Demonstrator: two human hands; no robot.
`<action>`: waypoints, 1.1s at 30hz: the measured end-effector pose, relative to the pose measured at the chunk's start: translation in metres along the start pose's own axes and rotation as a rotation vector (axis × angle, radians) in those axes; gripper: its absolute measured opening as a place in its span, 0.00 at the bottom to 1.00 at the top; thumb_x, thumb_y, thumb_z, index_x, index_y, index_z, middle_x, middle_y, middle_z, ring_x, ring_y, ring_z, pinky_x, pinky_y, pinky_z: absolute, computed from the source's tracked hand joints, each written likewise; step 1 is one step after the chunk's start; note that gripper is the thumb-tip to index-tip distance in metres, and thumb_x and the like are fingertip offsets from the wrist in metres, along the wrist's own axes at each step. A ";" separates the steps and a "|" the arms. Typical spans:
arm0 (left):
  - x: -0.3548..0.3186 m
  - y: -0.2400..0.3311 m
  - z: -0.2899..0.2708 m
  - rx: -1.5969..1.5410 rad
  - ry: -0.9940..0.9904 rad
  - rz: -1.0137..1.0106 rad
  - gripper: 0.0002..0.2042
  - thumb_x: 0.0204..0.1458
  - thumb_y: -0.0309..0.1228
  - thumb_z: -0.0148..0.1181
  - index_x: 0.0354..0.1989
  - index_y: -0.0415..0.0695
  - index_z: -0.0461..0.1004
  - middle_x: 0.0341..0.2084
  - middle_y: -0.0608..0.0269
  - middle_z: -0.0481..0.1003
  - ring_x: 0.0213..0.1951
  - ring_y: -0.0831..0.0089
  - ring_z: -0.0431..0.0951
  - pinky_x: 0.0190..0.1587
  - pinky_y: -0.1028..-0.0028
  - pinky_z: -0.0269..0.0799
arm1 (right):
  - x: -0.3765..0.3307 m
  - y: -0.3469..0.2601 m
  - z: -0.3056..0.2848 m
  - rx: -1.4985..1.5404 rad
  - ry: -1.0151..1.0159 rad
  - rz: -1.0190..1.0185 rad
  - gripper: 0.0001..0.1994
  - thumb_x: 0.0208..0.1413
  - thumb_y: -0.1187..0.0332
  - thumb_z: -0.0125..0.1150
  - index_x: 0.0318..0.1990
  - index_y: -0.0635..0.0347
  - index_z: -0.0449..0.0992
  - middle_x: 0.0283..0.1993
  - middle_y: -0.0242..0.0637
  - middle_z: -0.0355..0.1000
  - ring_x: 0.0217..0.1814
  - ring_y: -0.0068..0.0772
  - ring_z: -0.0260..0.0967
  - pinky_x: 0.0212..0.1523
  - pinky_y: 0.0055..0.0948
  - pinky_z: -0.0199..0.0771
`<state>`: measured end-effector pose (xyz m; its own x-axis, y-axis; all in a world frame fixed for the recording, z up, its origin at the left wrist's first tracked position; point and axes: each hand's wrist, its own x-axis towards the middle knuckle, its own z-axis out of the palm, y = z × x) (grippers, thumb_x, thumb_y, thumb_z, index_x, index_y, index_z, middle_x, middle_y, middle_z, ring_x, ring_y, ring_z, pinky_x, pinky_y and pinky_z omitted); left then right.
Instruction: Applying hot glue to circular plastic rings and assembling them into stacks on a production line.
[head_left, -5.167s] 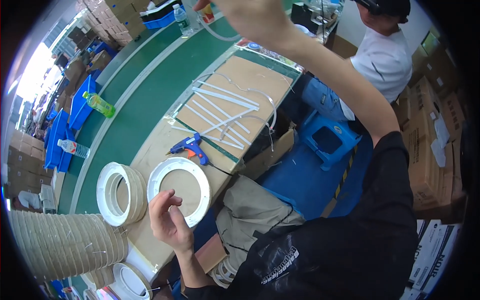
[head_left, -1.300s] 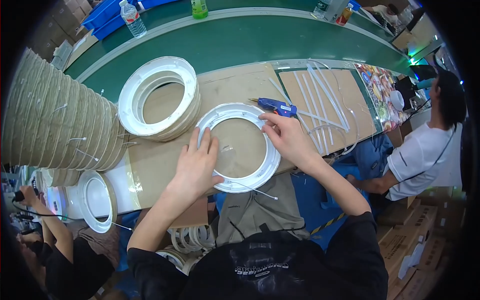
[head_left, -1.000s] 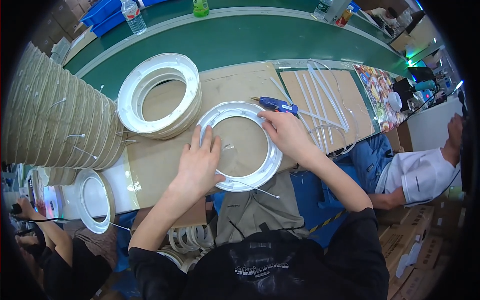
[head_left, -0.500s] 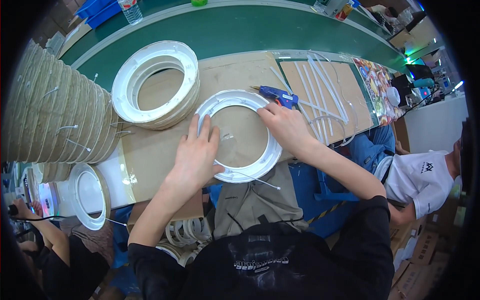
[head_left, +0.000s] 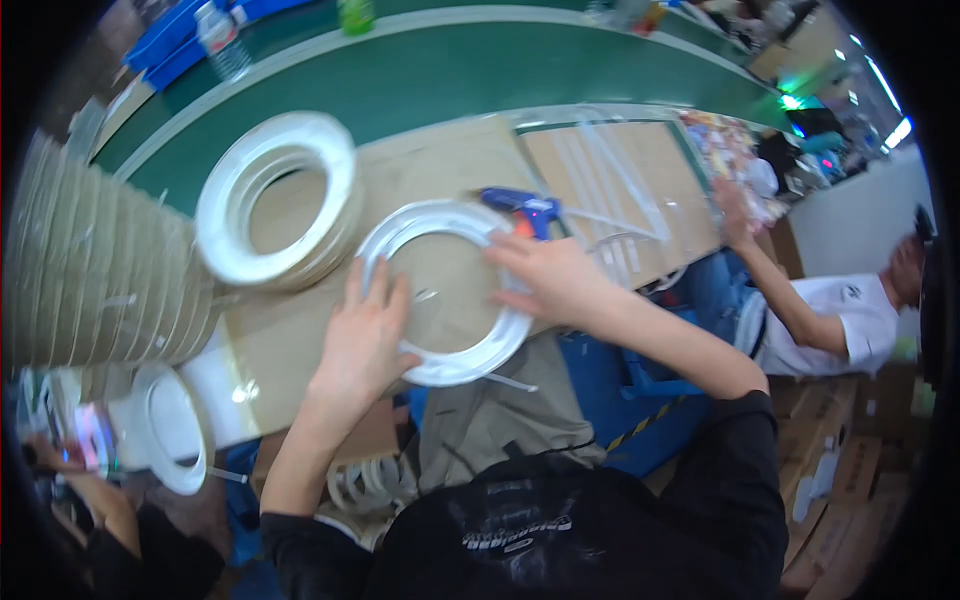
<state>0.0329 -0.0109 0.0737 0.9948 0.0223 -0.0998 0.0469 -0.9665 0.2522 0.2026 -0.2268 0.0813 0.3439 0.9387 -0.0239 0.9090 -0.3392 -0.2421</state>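
Observation:
A white plastic ring (head_left: 430, 216) lies on the cardboard sheet at the table's near edge, a thin clear strip jutting from its near side. My left hand (head_left: 356, 345) grips its left rim, fingertips on top and thumb at the near inner edge. On the opposite rim, my right hand (head_left: 555, 280) closes with its fingers over the ring and its thumb inside the opening. Just beyond my right hand is a blue glue gun (head_left: 525, 203). Blur softens the fingertips of both hands.
Stacked white-topped rings (head_left: 222, 240) stand to the far left of my hands, beside a tall beige ribbed stack (head_left: 100, 260). Translucent glue sticks (head_left: 610, 170) lie on a board at the right. Co-workers sit on both sides; the right one's hand (head_left: 735, 212) reaches over the table.
The whole view has shifted, with the table sitting lower and further left. My right thumb has come inside the ring's opening. The right co-worker's arm has risen over the table.

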 end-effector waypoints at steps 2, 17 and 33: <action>0.002 0.000 0.000 -0.026 -0.041 -0.023 0.48 0.29 0.36 0.79 0.64 0.37 0.62 0.66 0.40 0.58 0.69 0.37 0.52 0.64 0.54 0.64 | 0.002 0.011 0.030 -0.058 0.029 -0.074 0.26 0.49 0.54 0.68 0.51 0.61 0.71 0.57 0.50 0.70 0.43 0.49 0.77 0.40 0.40 0.79; 0.005 0.004 -0.001 0.055 -0.089 -0.048 0.50 0.27 0.36 0.80 0.64 0.39 0.61 0.67 0.41 0.57 0.68 0.37 0.54 0.60 0.52 0.69 | 0.027 -0.002 0.004 -0.027 -0.222 -0.058 0.27 0.36 0.57 0.76 0.43 0.63 0.74 0.55 0.50 0.69 0.44 0.52 0.76 0.42 0.44 0.78; 0.009 0.007 0.001 0.049 -0.099 -0.039 0.51 0.26 0.36 0.81 0.65 0.42 0.61 0.67 0.39 0.57 0.67 0.33 0.54 0.65 0.53 0.64 | 0.019 -0.022 -0.002 -0.092 -0.333 -0.096 0.31 0.30 0.59 0.78 0.44 0.66 0.74 0.62 0.72 0.58 0.40 0.56 0.77 0.42 0.43 0.79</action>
<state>0.0423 -0.0179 0.0733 0.9783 0.0376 -0.2037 0.0789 -0.9769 0.1988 0.1901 -0.2015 0.0878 0.1745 0.9298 -0.3241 0.9560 -0.2388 -0.1705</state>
